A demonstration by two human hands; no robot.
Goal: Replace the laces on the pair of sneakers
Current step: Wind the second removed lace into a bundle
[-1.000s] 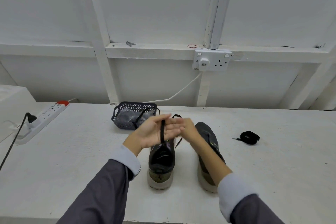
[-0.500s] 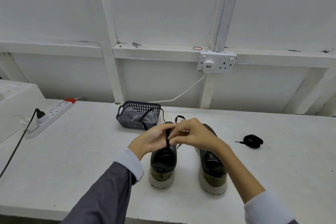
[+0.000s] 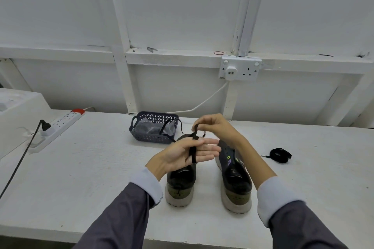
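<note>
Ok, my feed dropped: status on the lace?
Right hand pinches black lace. Left hand flat, lace looped round its fingers. Both sneakers on table. Basket behind, not blocking.

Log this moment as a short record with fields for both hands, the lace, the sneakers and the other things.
left hand: fingers straight, black lace looped round them
right hand: pinches the lace above the left hand
sneakers: left sneaker and right sneaker side by side on the table, heels toward the camera
coiled lace: right of the sneakers
basket: behind the left sneaker
power strip: far left
</note>
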